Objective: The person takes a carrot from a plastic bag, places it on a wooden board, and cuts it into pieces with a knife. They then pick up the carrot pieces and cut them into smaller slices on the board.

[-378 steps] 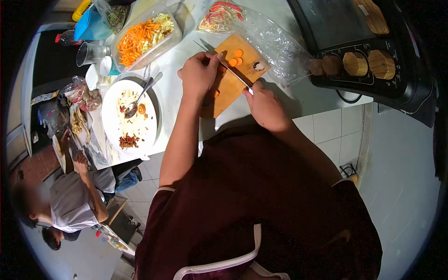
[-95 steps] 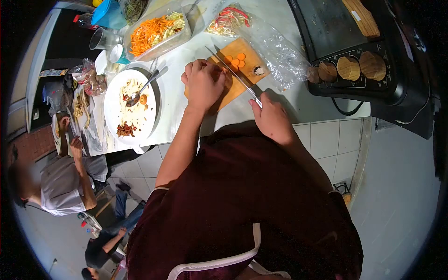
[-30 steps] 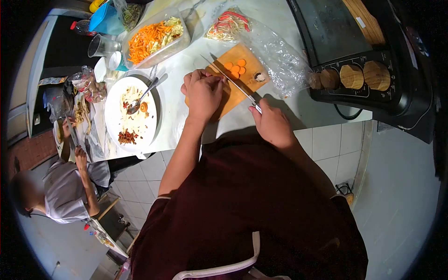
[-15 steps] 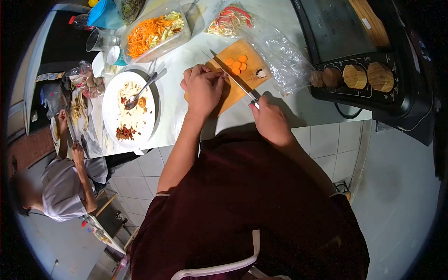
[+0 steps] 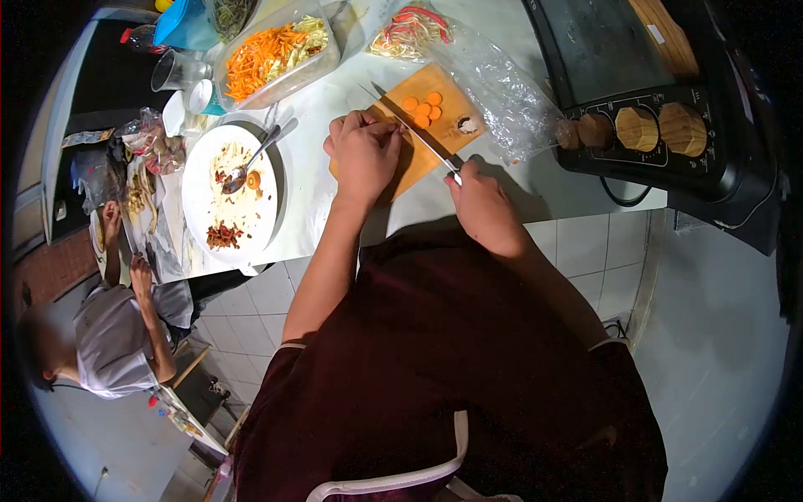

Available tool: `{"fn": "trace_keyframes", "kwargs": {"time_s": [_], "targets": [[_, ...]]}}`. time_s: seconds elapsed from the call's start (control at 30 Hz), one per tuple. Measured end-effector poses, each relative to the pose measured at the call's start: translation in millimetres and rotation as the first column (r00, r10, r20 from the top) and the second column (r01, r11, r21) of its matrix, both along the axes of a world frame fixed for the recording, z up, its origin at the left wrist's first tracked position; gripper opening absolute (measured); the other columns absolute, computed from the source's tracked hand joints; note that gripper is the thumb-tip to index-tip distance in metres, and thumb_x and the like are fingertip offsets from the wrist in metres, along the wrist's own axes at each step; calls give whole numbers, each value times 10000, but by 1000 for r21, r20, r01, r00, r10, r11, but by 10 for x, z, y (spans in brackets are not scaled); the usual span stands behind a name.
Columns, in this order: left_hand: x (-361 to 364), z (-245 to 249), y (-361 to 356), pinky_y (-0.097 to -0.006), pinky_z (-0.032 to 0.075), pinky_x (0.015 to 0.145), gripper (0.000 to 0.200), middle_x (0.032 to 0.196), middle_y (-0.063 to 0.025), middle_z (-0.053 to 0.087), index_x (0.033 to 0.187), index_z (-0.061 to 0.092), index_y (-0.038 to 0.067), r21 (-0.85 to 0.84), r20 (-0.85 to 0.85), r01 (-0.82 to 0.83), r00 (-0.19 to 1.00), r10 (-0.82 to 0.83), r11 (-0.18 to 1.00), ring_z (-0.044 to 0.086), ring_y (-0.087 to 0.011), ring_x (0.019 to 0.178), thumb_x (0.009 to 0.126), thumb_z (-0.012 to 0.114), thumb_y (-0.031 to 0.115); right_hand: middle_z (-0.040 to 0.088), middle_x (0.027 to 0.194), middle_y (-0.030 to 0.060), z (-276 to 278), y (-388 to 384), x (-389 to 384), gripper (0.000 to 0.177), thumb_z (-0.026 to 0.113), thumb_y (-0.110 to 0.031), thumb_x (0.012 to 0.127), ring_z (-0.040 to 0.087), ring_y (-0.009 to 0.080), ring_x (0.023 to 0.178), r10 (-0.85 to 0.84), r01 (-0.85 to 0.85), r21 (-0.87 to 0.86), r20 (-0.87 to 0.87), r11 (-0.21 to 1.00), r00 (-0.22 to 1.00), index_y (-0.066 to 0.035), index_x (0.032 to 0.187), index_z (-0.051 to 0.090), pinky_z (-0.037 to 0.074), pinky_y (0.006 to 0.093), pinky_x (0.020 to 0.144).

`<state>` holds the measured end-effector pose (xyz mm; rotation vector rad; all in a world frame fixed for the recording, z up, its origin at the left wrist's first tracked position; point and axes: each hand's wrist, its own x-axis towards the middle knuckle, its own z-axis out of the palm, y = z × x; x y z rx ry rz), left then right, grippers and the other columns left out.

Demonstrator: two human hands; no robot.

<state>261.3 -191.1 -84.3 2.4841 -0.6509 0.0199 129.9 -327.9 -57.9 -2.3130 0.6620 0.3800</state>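
Observation:
My right hand (image 5: 487, 211) is closed round the handle of a kitchen knife (image 5: 424, 144), its blade slanting up and left across the wooden cutting board (image 5: 416, 171). On the board's left part, my left hand (image 5: 365, 155) has its fingers bent and pressed together close beside the blade. Whatever they hold is hidden under them. Several round carrot slices (image 5: 422, 110) lie past the blade. Near the board's right corner is a small pale piece (image 5: 467, 125) by a dark hole.
A white plate (image 5: 196, 188) with a spoon and food scraps stands left. Behind it sits a plastic container (image 5: 322, 67) of shredded carrot. A plastic bag (image 5: 510, 109) and black oven (image 5: 619, 96) are right. Another person (image 5: 117, 335) works at far left.
The knife and my right hand have shifted slightly up and left. My left hand stays almost in place, and the carrot slices lie as before.

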Motion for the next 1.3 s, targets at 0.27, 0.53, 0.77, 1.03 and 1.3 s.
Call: {"fn": "trace_keyframes", "kwargs": {"time_s": [0.27,0.53,0.77,1.03,1.3], "targets": [[1,17,-22,-413,305,840,117,908,-17,566,846,764,170,6,24,-3,1000,3,1000,450,-251,964,745,730,219,621,839,301,24,-10,3,314,524,-295,943,602,486,833,2,-2,-5,8,1000,1000,15,963,483,479,556,703],[-6,57,36,-412,313,848,150,945,-37,562,884,759,172,37,16,0,1000,0,999,459,-253,962,747,727,223,627,829,289,43,-33,-137,357,517,-347,941,602,486,834,-36,33,-70,-43,997,998,9,974,509,482,549,715],[35,58,134,-414,324,861,232,971,-56,571,980,735,164,-15,-32,40,999,-41,999,472,-267,981,752,705,190,626,818,286,56,-72,-121,384,494,-373,949,601,489,819,21,-20,-54,11,998,1000,9,992,509,480,556,723],[141,131,176,-417,311,883,265,1012,-91,612,993,727,136,78,-37,-28,999,31,997,479,-285,1018,733,697,175,628,792,270,62,-32,-127,375,484,-393,948,606,478,795,64,-63,-47,5,997,998,-20,965,518,479,555,711],[106,140,81,-438,307,842,211,958,-74,643,927,736,137,169,-32,-59,997,65,984,500,-295,984,756,660,234,598,733,287,39,-102,-88,357,498,-357,948,573,501,759,45,-41,-92,40,995,998,-2,926,464,450,564,674]]}}
